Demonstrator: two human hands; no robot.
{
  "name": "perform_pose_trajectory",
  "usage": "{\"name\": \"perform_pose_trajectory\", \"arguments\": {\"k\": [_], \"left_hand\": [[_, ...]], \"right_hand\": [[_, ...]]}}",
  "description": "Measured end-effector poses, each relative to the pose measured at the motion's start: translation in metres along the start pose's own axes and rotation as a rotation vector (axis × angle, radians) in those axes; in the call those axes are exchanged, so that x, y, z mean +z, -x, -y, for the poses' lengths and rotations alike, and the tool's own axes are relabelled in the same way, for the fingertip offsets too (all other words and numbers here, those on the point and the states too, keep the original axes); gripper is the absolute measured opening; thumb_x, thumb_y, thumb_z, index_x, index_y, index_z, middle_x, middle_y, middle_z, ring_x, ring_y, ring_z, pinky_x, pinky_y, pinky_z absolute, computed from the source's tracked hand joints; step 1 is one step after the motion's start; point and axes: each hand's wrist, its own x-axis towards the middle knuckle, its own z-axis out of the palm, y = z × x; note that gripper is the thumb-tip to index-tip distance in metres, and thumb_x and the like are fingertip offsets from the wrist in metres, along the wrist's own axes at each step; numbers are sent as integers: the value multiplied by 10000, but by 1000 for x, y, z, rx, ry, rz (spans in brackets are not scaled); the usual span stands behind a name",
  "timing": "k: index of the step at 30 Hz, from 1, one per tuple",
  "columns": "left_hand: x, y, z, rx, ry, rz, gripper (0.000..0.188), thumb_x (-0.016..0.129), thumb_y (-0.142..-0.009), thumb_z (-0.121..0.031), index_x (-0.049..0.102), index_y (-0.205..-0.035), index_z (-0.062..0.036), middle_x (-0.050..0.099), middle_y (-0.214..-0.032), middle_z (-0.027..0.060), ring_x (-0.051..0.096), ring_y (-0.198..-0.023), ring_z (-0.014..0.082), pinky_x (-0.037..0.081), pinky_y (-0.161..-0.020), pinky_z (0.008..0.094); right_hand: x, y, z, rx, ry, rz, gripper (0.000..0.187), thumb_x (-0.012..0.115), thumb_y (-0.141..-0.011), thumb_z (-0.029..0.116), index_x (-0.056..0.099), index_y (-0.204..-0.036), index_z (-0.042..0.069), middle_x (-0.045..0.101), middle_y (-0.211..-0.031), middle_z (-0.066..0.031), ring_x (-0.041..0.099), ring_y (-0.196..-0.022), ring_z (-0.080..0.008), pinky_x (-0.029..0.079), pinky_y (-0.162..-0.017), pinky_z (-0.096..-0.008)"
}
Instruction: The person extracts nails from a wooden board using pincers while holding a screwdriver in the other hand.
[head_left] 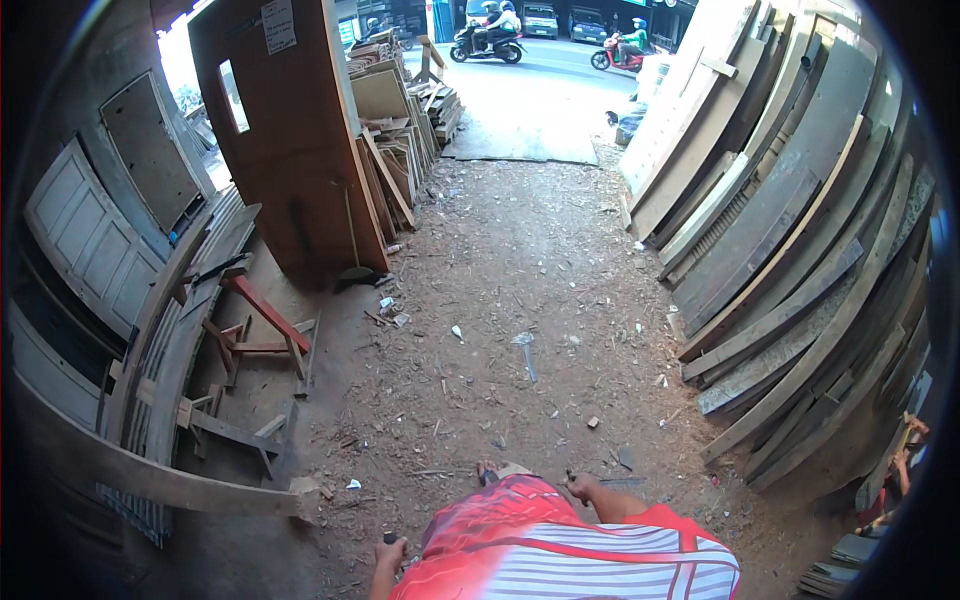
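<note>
My left hand (392, 551) is low in the view, beside my red and white striped shirt (600, 560). Its fingers are closed round a short dark object (390, 537), of which only the blunt end shows. On the other side of the shirt, my right hand (580, 487) is curled closed. A small dark tip shows at its fingers, too little to name. Between the hands, one of my feet (487, 472) stands on the dirt floor (480, 400).
Planks (800, 220) lean along the right wall. At left are a long board (160, 470), a red-legged trestle (265, 310) and a white panelled door (95, 235). A brown door (285, 140) stands upright near stacked wood (395, 130). Motorbikes (487, 42) are on the street ahead.
</note>
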Motion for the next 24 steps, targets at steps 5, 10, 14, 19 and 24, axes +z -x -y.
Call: {"name": "perform_pose_trajectory", "arguments": {"k": [5,10,14,19,24], "left_hand": [[14,-32,52,-283,-352,-156,269,791,-824,-242,654,-822,-10,681,-763,79,642,-571,204,524,-535,361],[22,-74,-42,-219,-253,-325,288,788,-829,-262,657,-829,-5,689,-772,87,651,-591,211,525,-548,365],[9,-129,-113,-38,-248,-426,304,787,-834,-277,660,-834,-1,695,-780,93,658,-606,216,526,-558,368],[-50,-200,-196,300,-169,-539,325,784,-839,-297,664,-841,5,702,-789,100,668,-625,222,527,-570,372],[-88,-211,-385,218,400,149,360,729,-901,-370,643,-967,-26,710,-815,83,650,-602,192,512,-502,326]], "right_hand": [[-110,-87,160,-289,122,5,562,496,-963,528,708,-1129,35,695,-1119,-278,658,-1055,-455,535,-892,-518],[-182,-140,330,-545,30,-82,448,536,-971,453,681,-1072,41,696,-955,-287,668,-932,-470,525,-808,-553],[-188,-153,410,-700,-62,-120,408,554,-979,443,673,-1070,63,686,-895,-274,660,-861,-470,502,-754,-554],[-161,-156,494,-813,-171,89,424,526,-1022,465,626,-1007,53,628,-808,-239,622,-781,-421,482,-729,-507],[-156,-127,577,-977,-134,58,457,513,-1021,492,641,-1209,96,636,-953,-264,636,-892,-450,499,-789,-534]]}}
